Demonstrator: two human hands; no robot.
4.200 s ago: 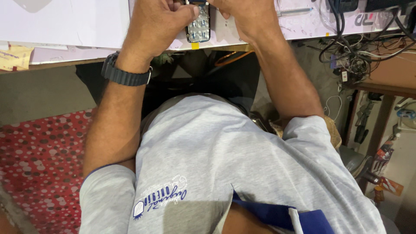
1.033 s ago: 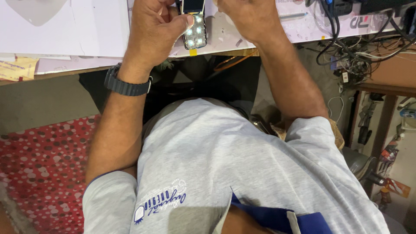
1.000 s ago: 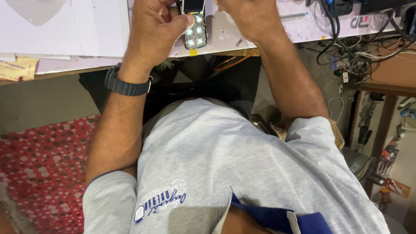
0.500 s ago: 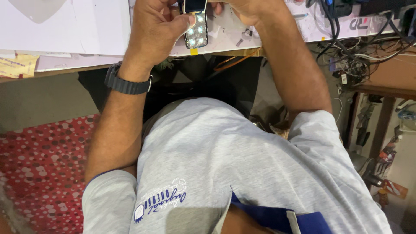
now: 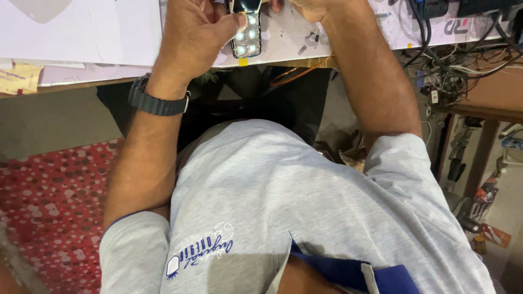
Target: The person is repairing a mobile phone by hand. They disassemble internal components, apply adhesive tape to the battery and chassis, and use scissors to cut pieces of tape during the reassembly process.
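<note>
A small keypad phone (image 5: 246,32) with glowing white keys is held over the near edge of a worktable (image 5: 71,81) at the top of the view. My left hand (image 5: 193,30) wraps its left side, thumb lying on the keys. My right hand (image 5: 313,8) is at the phone's upper right, mostly cut off by the top edge; whether it grips the phone is unclear. A dark watch (image 5: 155,103) sits on my left wrist. My grey shirt (image 5: 294,207) fills the lower view.
White paper sheets (image 5: 81,32) cover the tabletop's left part, with yellow notes (image 5: 16,79) at the edge. Tangled cables and plugs (image 5: 452,65) lie at the right. A red dotted mat (image 5: 49,207) covers the floor on the left. Tools and clutter (image 5: 485,207) stand at the right.
The phone has shifted slightly up toward the top edge, and my right forearm has swung a little left. The left hand keeps its hold.
</note>
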